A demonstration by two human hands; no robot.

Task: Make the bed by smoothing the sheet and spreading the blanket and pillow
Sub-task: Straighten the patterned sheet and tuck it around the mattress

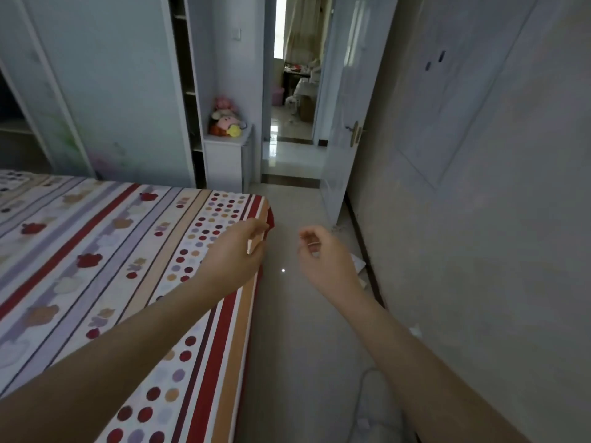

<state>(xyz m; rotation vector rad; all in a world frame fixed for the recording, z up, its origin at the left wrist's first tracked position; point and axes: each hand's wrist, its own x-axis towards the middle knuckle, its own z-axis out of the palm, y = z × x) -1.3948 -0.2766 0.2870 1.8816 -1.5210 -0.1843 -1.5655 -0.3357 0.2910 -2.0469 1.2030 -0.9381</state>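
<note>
We record the left hand (235,251) curled at the far corner edge of the striped sheet (96,251), grip not discernible, and the right hand (323,255) loosely curled, holding nothing, over the floor (287,346)

Home bedroom: bed (96,251), wardrobe (105,75).

Well beyond the left hand (235,251), a small white cabinet (225,161) stands by the far wall with plush toys (225,121) piled on top. Left of the cabinet rises a tall pale wardrobe (105,84). A light switch (237,34) sits high above the toys. Ahead of the right hand (323,255), a white door (343,107) with a brass handle (355,131) stands open, and a pink bucket (277,94) shows far through the doorway. Pale floor (287,314) lies below this hand. Paper scraps (359,266) lie just right of it by the grey wall (479,219). A white cable (361,394) curls on the floor nearer the viewer.
</note>
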